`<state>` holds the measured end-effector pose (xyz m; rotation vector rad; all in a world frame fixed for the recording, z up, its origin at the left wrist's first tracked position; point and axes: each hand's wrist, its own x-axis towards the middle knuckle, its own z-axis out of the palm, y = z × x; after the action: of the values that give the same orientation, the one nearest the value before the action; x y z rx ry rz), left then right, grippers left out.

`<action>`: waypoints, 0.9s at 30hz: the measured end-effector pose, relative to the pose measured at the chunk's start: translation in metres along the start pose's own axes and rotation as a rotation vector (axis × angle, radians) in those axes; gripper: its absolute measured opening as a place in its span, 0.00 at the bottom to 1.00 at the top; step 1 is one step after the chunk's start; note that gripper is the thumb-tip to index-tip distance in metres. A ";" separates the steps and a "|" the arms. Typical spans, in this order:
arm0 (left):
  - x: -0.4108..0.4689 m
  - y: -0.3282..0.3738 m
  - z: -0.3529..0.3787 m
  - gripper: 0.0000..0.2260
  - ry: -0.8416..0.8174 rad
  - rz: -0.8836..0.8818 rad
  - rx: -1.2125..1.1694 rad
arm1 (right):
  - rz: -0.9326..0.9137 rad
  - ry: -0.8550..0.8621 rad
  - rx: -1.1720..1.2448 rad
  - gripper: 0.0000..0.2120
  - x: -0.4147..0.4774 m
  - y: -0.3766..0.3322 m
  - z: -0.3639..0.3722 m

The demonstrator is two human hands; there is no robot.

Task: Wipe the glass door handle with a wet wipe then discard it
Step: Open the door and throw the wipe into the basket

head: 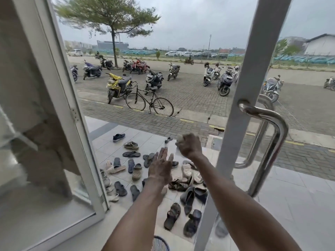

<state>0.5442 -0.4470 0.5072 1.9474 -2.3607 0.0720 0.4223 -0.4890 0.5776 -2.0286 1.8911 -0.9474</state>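
Observation:
A curved steel door handle point(275, 140) is fixed to the white frame of the glass door point(243, 98) on the right. My right hand point(189, 145) is held in the open doorway, left of the handle and not touching it, fingers curled round a crumpled whitish wet wipe point(180, 138). My left hand point(160, 166) hovers just below and to the left of it, fingers straight and holding nothing.
A second glass door point(54, 105) stands open on the left. Several sandals and shoes point(134, 167) litter the tiled step outside. A bicycle point(149, 101) and motorbikes stand on the paving beyond. A dark wire basket rim point(160, 244) shows at the bottom edge.

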 end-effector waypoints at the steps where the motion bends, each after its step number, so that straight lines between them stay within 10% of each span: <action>1: -0.004 -0.007 0.017 0.37 -0.031 -0.019 -0.006 | 0.046 -0.070 0.026 0.10 -0.006 0.013 0.023; 20: -0.086 -0.072 0.637 0.16 -0.387 -0.292 -0.184 | 0.380 -0.524 0.109 0.12 -0.227 0.343 0.614; 27: -0.092 -0.084 0.776 0.11 -0.390 -0.264 -0.181 | 0.382 -0.498 0.131 0.06 -0.279 0.409 0.731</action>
<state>0.6195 -0.4413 -0.2754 2.3271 -2.1836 -0.5656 0.5196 -0.4825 -0.2998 -1.5575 1.7815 -0.4074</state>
